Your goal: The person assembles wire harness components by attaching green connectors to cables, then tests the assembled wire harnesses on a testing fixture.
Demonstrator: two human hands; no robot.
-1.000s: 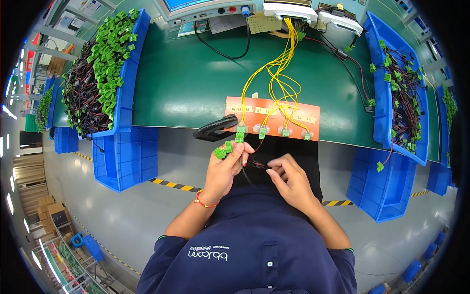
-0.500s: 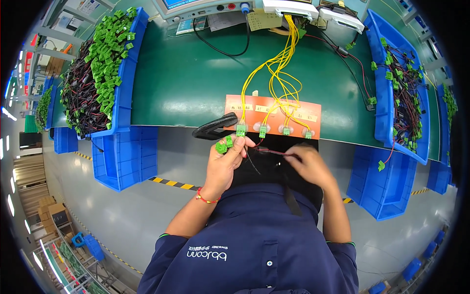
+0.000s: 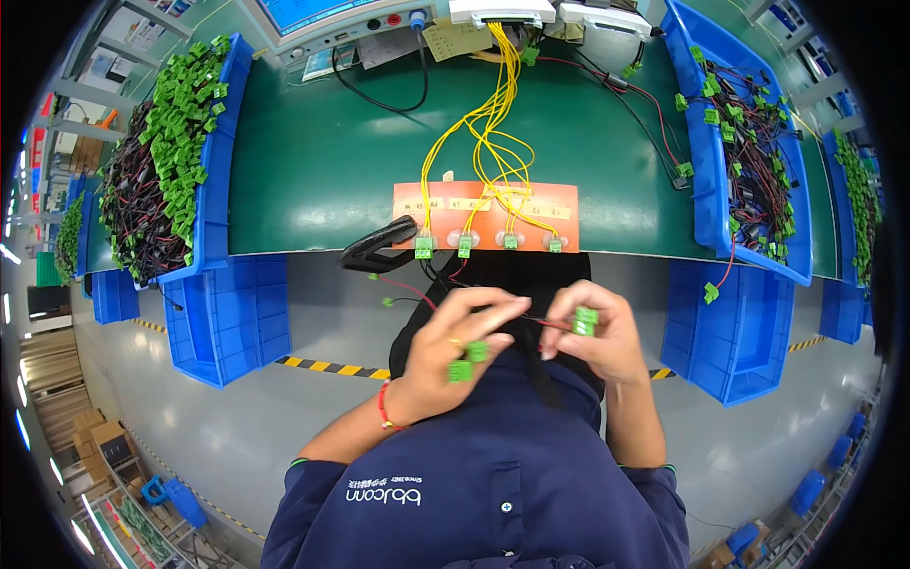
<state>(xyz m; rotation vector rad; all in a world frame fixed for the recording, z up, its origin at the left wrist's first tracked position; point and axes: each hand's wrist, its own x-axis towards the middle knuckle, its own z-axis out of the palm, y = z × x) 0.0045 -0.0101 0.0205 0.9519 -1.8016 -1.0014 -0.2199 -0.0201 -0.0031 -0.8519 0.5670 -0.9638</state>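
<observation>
My left hand [image 3: 438, 365] is closed in front of my body, with cables and green terminal connectors [image 3: 461, 370] at its palm. A red-black wire [image 3: 417, 292] with small green ends trails from it toward the bench. My right hand [image 3: 614, 343] pinches a two-wire cable [image 3: 552, 323], and a green connector [image 3: 585, 322] shows beside its fingers. This cable stretches between both hands. Ahead, an orange board [image 3: 482, 201] at the bench edge bears several green sockets [image 3: 423, 247] fed by yellow wires [image 3: 482, 119]. Motion blurs some fingertips.
A black clamp handle [image 3: 379, 244] sticks out at the board's left. Blue bins of cables with green connectors stand on the green bench [image 3: 322, 161], one left [image 3: 213, 161] and one right [image 3: 700, 152]. A tester with a screen [image 3: 327, 24] stands at the back.
Both hands have drawn back from the board toward my body. A green connector now shows at my right hand, and the view has shifted slightly to the right.
</observation>
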